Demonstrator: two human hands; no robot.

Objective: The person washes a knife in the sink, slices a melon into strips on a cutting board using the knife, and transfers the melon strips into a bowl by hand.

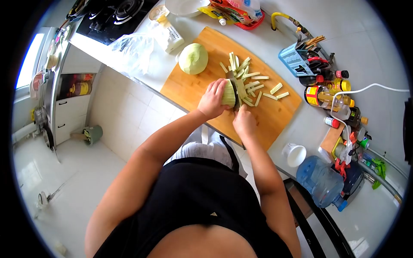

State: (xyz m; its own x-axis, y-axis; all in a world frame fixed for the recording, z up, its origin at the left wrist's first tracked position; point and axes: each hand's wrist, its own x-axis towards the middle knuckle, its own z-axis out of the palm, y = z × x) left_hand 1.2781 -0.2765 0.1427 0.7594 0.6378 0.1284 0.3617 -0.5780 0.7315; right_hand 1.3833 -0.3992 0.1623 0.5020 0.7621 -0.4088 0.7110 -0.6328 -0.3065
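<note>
My left hand [211, 101] presses on a sliced block of pale green vegetable [229, 93], probably kohlrabi, with its fingers bent over the top. Against the block's right side stands the blade of a kitchen knife [235, 88]. My right hand [245, 122] is closed round the knife's handle, which is mostly hidden. Cut sticks [258, 78] of the same vegetable lie scattered to the right of the blade. A larger, rounded pale green piece [193, 59] rests above my left hand. All of this is on a wooden cutting board [185, 89].
A plastic bag [133, 53] and a white carton [171, 38] are left of the board. Behind it stand food packets [234, 10] and a blue utensil basket [294, 60]. Bottles [316, 95], a white cup [295, 155] and a large water jug [320, 180] line the right side.
</note>
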